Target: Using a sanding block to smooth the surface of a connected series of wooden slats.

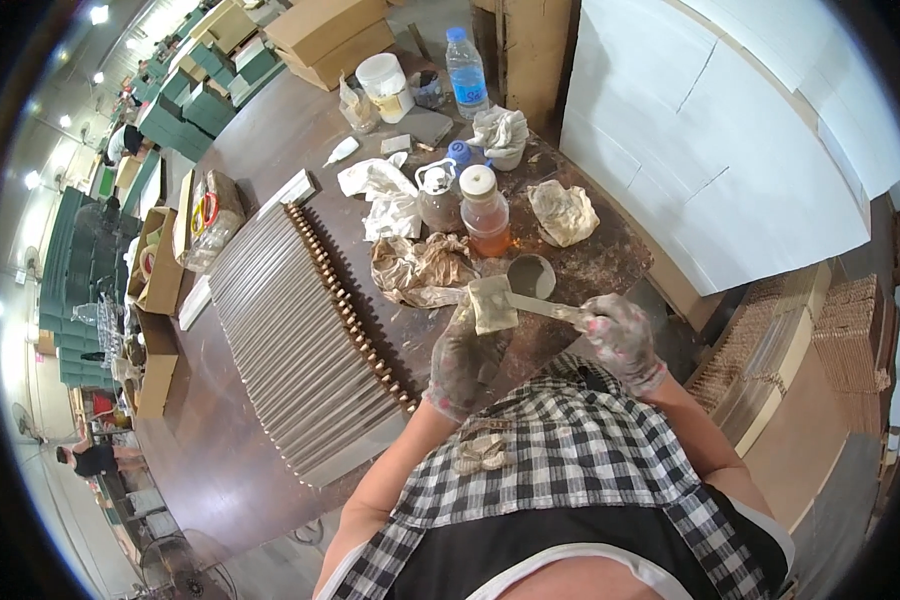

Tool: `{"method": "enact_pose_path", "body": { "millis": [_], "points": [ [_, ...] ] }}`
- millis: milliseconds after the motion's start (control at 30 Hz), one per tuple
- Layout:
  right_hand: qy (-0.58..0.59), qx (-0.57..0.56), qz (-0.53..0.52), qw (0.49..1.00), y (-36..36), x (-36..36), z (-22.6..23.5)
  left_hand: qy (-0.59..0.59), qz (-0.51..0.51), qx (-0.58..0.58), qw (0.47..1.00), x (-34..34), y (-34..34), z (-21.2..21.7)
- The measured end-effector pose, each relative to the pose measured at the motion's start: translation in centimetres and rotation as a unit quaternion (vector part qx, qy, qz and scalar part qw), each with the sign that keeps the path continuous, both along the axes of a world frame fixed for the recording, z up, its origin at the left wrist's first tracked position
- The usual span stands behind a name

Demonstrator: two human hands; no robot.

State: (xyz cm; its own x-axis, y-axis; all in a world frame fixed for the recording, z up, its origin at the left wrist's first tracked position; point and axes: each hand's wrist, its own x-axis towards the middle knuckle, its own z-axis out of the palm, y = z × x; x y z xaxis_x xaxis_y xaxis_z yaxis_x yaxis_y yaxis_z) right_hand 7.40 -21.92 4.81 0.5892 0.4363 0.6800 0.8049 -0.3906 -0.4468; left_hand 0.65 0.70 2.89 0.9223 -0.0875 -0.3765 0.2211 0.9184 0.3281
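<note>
Holding a putty-smeared pad point(492, 304) in the gloved left hand point(467, 355), right hand point(620, 335) gripping a scraper point(545, 308) against it, above the table point(230, 440).
</note>
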Motion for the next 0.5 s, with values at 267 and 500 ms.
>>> {"method": "enact_pose_path", "body": {
  "millis": [267,500],
  "points": [
    [0.578,0.259,0.117,0.765,0.7,0.0,0.4,-0.057,-0.02,0.025,0.998,0.7,-1.0,1.4],
    [0.664,0.415,0.118,0.611,0.0,0.0,0.5,-0.07,-0.019,0.079,0.994,0.7,-0.6,0.8]
  ]
}}
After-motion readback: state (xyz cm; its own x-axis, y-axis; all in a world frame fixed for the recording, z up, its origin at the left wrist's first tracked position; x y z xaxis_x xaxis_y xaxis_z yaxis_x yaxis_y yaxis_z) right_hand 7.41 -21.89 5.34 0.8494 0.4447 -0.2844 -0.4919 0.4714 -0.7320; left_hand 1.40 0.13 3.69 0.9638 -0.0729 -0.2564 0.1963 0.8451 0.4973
